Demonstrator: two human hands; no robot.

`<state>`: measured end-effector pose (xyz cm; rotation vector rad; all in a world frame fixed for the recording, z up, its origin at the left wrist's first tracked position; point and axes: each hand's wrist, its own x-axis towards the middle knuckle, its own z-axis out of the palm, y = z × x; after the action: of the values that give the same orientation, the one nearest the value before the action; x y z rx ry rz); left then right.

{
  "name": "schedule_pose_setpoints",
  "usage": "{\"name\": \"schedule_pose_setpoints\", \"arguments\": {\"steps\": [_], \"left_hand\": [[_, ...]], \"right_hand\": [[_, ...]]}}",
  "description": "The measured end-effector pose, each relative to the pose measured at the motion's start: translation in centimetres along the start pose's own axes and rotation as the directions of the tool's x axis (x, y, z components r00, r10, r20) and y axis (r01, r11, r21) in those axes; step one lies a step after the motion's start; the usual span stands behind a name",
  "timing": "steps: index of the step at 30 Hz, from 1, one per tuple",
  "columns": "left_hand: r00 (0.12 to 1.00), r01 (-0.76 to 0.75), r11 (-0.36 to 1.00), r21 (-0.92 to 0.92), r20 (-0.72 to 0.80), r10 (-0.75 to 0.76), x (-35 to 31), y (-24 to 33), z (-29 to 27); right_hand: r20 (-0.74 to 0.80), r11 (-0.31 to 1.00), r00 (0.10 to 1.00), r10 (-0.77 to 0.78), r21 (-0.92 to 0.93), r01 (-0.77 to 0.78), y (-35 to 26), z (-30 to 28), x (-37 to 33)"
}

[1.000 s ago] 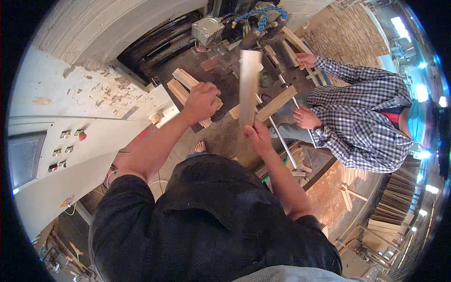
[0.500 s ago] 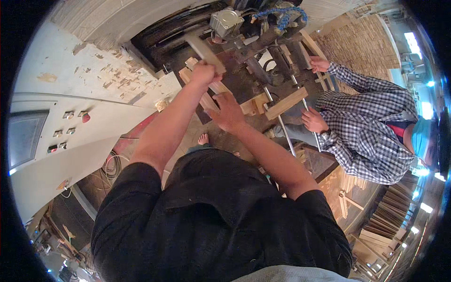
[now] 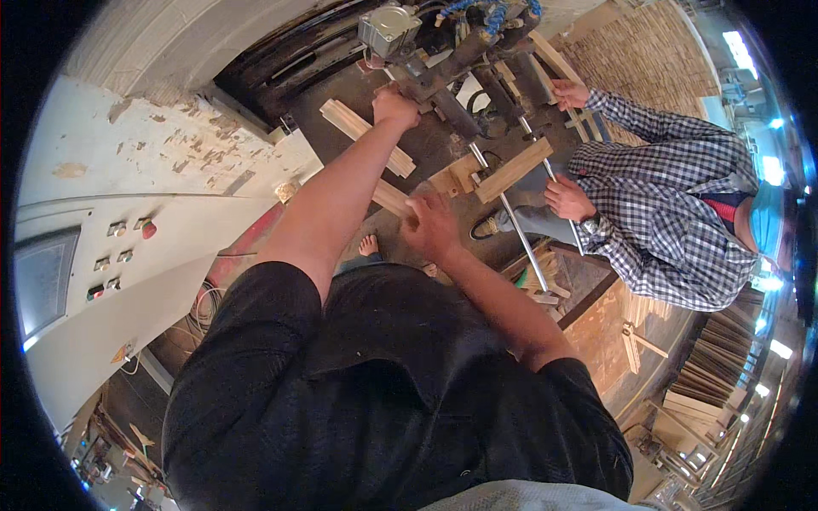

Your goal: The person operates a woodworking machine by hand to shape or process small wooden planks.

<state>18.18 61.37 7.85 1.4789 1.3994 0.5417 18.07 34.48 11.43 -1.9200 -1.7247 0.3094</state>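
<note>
My left hand [image 3: 397,107] is closed in a fist beside the machine head, at the far end of my stretched arm. What it grips is mostly hidden by the fingers and the machine. Nearer to me, my right hand [image 3: 433,226] has its fingers round the end of a short wooden strip [image 3: 390,199]. Between the strip and the machine's back wall, light wooden pieces [image 3: 362,134] lie side by side on the dark machine bed [image 3: 315,123]. A wooden block [image 3: 454,176] sits just beyond my right hand.
Two metal rods [image 3: 524,243] run toward me, with a wooden crosspiece [image 3: 515,170] over them. At right, a co-worker in a checked shirt [image 3: 660,170] has one hand [image 3: 569,198] by the rods. A motor housing [image 3: 389,31] stands ahead; a control cabinet [image 3: 128,281] is at left.
My left hand has moved right and farther away, toward the machine head; the blurred board it held is no longer plainly visible. My right hand has moved slightly right with the strip.
</note>
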Motion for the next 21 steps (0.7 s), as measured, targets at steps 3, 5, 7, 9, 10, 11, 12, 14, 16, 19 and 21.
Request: {"name": "schedule_pose_setpoints", "arguments": {"steps": [3,5,7,9,10,11,12,14,16,19,21], "left_hand": [[0.991,0.076,0.997,0.009,0.114,-0.076,-1.8,0.8,-0.2],[0.996,0.035,0.998,0.045,0.085,-0.039,-3.2,1.8,-0.9],[0.994,0.033,0.992,0.119,0.103,-0.045,-4.2,2.9,-1.6],[0.992,0.013,0.971,0.240,0.120,-0.043,-4.4,3.5,-1.8],[0.991,0.001,0.969,0.246,0.130,-0.034,-4.5,3.6,-1.6],[0.999,-0.025,0.955,0.295,0.051,0.011,-4.6,3.4,-1.3],[0.999,-0.033,0.941,0.337,0.036,0.022,-4.4,3.2,-0.8],[0.993,-0.110,0.918,0.381,0.008,0.115,-3.9,2.5,-0.1],[0.986,-0.166,0.894,0.416,0.054,0.158,-3.6,1.8,0.5],[0.997,-0.071,0.917,0.393,0.048,0.057,-3.2,1.9,0.6],[0.991,-0.040,0.903,0.428,0.132,-0.019,-3.3,2.7,0.2]], "right_hand": [[0.097,0.980,0.979,0.180,0.066,-0.186,0.4,-1.1,-2.8],[0.166,0.952,0.948,0.273,0.098,-0.291,0.7,-1.7,-4.5],[0.158,0.921,0.924,0.348,0.129,-0.369,0.9,-2.3,-6.3],[0.121,0.937,0.947,0.298,0.152,-0.315,1.3,-3.1,-7.8],[0.115,0.928,0.936,0.333,0.137,-0.347,1.5,-3.5,-8.4],[0.090,0.934,0.946,0.312,0.155,-0.323,1.6,-3.9,-9.0],[0.143,0.898,0.920,0.364,0.207,-0.387,1.8,-4.4,-9.4],[0.183,0.843,0.880,0.439,0.257,-0.474,2.3,-5.3,-10.1],[0.162,0.817,0.865,0.475,0.286,-0.501,2.5,-6.0,-11.1],[0.117,0.774,0.840,0.530,0.337,-0.536,2.6,-7.2,-13.7],[0.037,0.800,0.840,0.541,0.285,-0.528,3.0,-7.3,-15.1]]}}
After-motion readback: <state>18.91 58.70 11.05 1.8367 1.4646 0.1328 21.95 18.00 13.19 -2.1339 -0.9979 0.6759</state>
